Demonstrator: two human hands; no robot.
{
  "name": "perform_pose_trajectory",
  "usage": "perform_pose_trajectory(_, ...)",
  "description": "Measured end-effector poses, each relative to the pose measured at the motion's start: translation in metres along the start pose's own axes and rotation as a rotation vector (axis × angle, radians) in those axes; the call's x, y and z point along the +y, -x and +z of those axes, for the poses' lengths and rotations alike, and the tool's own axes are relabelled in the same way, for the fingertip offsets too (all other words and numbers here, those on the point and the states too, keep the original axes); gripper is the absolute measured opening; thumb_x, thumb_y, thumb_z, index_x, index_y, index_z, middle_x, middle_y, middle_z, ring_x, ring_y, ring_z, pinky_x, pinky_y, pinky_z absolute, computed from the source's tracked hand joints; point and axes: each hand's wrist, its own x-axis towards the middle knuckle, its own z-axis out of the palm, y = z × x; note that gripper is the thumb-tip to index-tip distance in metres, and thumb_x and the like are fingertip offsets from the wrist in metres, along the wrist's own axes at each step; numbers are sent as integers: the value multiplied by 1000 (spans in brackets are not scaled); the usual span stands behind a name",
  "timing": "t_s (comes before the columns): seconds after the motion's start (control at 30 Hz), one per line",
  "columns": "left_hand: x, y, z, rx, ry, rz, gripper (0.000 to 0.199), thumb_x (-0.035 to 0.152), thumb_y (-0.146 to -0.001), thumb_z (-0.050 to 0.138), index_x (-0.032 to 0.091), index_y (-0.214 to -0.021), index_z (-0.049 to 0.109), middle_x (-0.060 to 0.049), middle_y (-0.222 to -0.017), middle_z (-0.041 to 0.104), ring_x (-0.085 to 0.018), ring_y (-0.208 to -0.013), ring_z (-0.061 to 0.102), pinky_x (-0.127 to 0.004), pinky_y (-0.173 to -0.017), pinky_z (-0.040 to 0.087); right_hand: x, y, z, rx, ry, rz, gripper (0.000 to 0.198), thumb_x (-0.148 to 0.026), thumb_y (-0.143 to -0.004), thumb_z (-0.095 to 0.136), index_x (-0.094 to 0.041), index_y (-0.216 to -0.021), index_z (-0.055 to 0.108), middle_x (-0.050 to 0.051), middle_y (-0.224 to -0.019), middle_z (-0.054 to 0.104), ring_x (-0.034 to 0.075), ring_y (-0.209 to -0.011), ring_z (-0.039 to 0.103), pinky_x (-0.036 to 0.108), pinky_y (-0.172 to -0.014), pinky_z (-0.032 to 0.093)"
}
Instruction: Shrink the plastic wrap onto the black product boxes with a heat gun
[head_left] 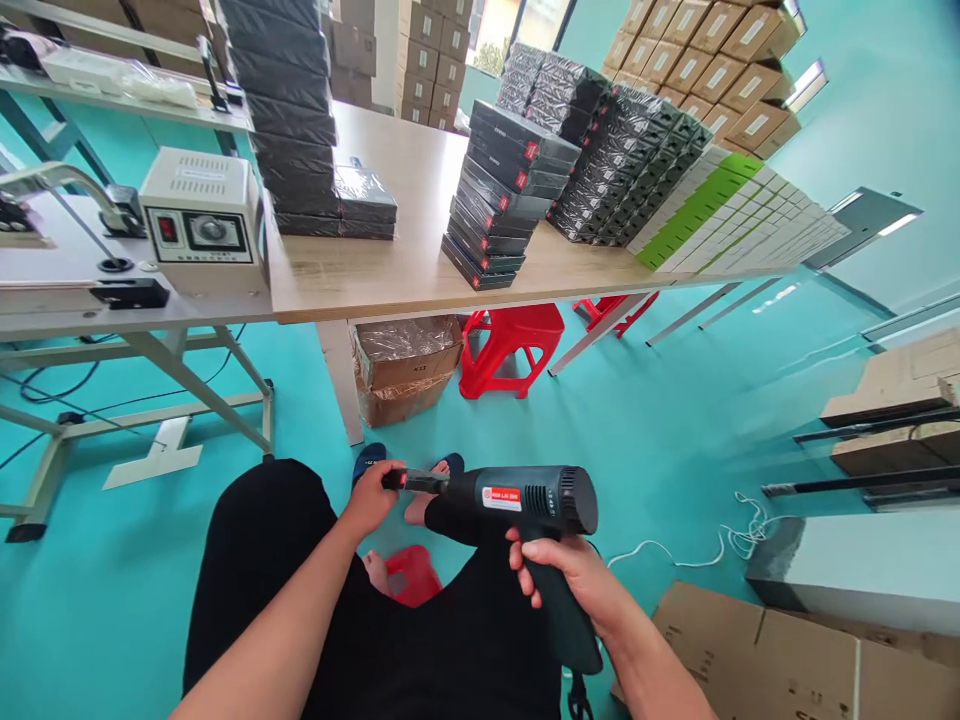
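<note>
My right hand (pixel 562 568) is wrapped round the grip of a dark green heat gun (pixel 469 495), its nozzle pointing left. In my left hand (pixel 373 497) is a thin black box (pixel 415 481), seen edge-on, with a small red mark and a glossy side. The box lies right in front of the nozzle; whether the two touch I cannot tell. Above my hands, on the wooden table (pixel 360 275), stands a stack of black boxes (pixel 491 210) with similar red marks. Two low piles of film-covered black boxes (pixel 365 205) lie further left.
A tall stack of black packs (pixel 285 110) and a white control box (pixel 201 205) stand at the left. Under the table are a carton (pixel 409 365) and a red stool (pixel 514 345). Cartons (pixel 757 650) and a loose white cable (pixel 697 562) lie on the right.
</note>
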Motion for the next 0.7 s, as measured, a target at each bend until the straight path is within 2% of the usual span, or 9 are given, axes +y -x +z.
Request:
perform_pose_trajectory(0.07,-2,-1,0,7,9,-4,51,7,-56,47,20,-102,64,-6,-113,64,-24,-110,56,-39,-100,38,3,0,1,-25,-20,-29,31,-31,-77,64,-13,-102,65,6,-83,67,15,-61,60,28,-53,49)
perform_pose_trajectory(0.17,-2,-2,0,3,54,-27,50,8,-56,48,20,-103,64,-5,-110,65,-24,-106,58,-38,-96,41,8,0,2,68,-33,-48,31,-33,-77,64,-14,-100,65,6,-82,66,15,-62,60,28,-53,50)
perform_pose_trajectory(0.27,4,-1,-3,-10,172,-84,38,11,-56,50,20,-92,63,-2,-91,66,-23,-91,61,-34,-84,46,10,1,1,35,-51,-25,30,-32,-77,64,-14,-100,65,6,-80,66,15,-60,59,27,-51,49)
perform_pose_trajectory(0.33,9,0,-3,-13,319,-182,31,12,-54,51,20,-83,61,1,-76,62,-20,-76,60,-31,-71,47,9,1,-1,-5,-69,-46,31,-31,-77,63,-14,-102,64,6,-82,66,15,-60,60,27,-51,49)
perform_pose_trajectory(0.43,11,1,-2,42,565,-431,32,12,-49,48,19,-79,58,4,-63,56,-15,-56,55,-26,-53,42,6,1,-2,87,-109,-88,29,-31,-77,63,-14,-101,64,6,-82,66,15,-61,60,27,-52,49)
perform_pose_trajectory(0.53,8,1,-1,109,713,-633,23,15,-48,48,19,-70,52,5,-55,52,-14,-46,49,-25,-45,37,-1,0,0,96,-177,-86,27,-29,-77,62,-14,-100,64,6,-81,65,15,-60,59,25,-50,48)
perform_pose_trajectory(0.63,5,1,-1,95,743,-702,11,20,-48,48,20,-59,43,3,-49,49,-14,-41,47,-27,-42,37,-10,-1,8,3,-201,-100,28,-28,-77,61,-14,-101,64,6,-82,66,15,-61,60,25,-51,48)
perform_pose_trajectory(0.7,5,1,-3,73,750,-726,10,22,-49,48,20,-56,42,1,-48,49,-16,-40,48,-29,-42,39,-15,-4,16,-37,-193,-120,27,-28,-77,61,-14,-100,64,6,-81,66,15,-61,60,26,-51,49)
